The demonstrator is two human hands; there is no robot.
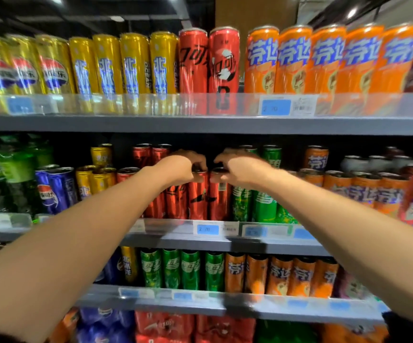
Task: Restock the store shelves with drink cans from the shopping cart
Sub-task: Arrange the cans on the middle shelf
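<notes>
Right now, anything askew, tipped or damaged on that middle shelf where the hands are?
Nothing stands out. The red cans stand upright in the front row, the left hand and right hand each gripping one by its top. Green cans beside them also stand straight. The picture is blurred, so small dents would not show.

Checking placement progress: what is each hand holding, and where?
Left hand grips a red can by its top rim; right hand grips the neighbouring red can likewise.
</notes>
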